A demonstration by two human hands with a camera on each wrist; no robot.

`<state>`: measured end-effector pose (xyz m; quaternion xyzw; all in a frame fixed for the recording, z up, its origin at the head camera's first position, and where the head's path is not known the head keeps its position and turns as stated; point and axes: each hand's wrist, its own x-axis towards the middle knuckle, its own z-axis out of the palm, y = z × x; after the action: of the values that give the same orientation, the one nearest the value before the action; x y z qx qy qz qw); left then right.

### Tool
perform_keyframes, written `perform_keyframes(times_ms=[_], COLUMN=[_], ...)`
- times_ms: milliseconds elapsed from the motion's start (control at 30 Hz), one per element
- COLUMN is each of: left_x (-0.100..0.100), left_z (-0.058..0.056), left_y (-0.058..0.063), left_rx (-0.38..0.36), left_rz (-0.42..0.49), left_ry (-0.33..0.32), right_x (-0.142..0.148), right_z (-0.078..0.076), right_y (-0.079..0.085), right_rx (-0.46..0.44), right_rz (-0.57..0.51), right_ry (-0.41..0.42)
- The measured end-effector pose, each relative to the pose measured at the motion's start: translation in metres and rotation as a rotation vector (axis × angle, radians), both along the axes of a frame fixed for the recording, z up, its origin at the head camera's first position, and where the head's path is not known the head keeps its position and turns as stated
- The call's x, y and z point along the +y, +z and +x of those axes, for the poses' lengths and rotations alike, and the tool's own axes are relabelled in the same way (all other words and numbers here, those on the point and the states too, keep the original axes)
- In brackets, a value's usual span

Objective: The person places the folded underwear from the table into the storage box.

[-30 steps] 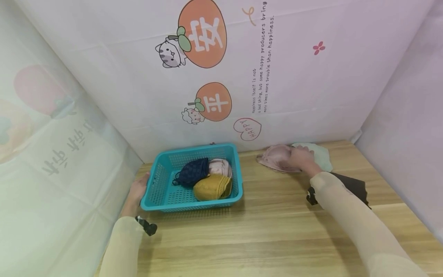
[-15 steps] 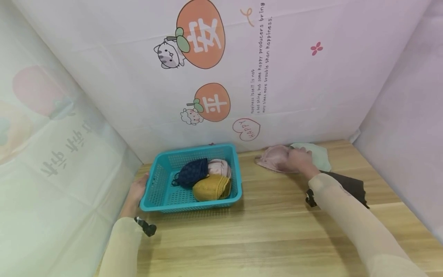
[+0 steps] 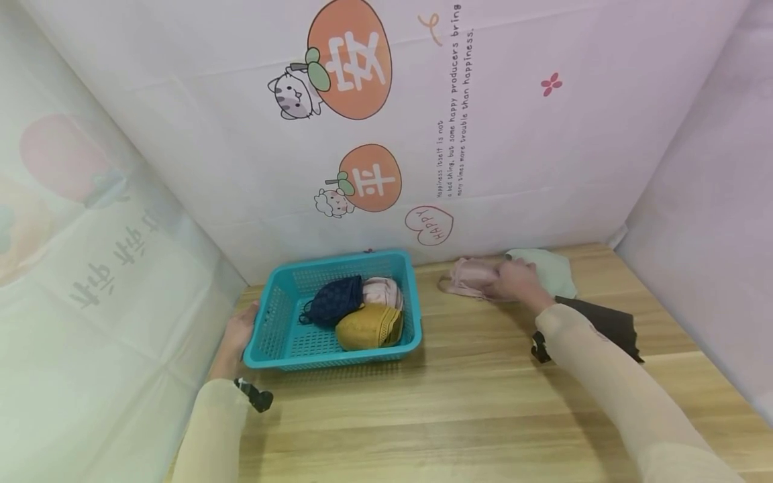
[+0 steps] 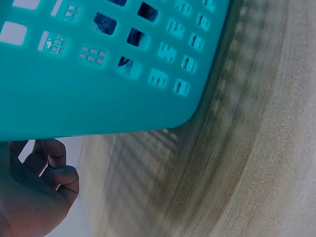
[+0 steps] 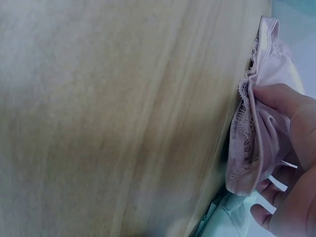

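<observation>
My left hand [image 3: 240, 330] grips the left rim of a turquoise plastic basket [image 3: 270, 330]; in the left wrist view its fingers [image 4: 55, 151] curl at the basket's edge. Inside lie a navy bra [image 3: 335, 302], a pale pink one and a mustard bra [image 3: 367, 327], folded cup into cup. Over by the back wall my right hand [image 3: 518, 280] holds a dusty-pink bra [image 3: 472, 276]. The right wrist view has the thumb pressed on its lace-edged cup [image 5: 264, 131], with the other fingers partly hidden behind the fabric.
A mint-green garment [image 3: 555, 272] lies just right of the pink bra. Closer to the front is a dark garment [image 3: 606, 325], partly covered by the right sleeve. White printed cloth [image 3: 241, 168] walls in the wooden table [image 3: 423, 416] at the back and both sides.
The pink bra has been folded together under my right hand, becoming narrower, with a strap loop now showing at its left. My left hand and the basket stay put.
</observation>
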<state>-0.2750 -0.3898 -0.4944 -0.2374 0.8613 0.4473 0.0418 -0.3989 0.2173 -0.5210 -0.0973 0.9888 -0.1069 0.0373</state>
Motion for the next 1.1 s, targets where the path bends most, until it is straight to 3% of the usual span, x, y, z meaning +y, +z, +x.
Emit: perform_keyframes(times_ms=[467, 1100], left_x=[0.000, 0.001], left_z=[0.000, 0.001], left_y=[-0.001, -0.001], left_rx=[-0.011, -0.003], left_rz=[0.008, -0.002], left_ry=[0.004, 0.010], right_x=[-0.002, 0.000], right_z=[-0.001, 0.013], right_y=[-0.010, -0.001], right_rx=[0.069, 0.164], right_rz=[0.007, -0.132], right_ry=[-0.001, -0.001])
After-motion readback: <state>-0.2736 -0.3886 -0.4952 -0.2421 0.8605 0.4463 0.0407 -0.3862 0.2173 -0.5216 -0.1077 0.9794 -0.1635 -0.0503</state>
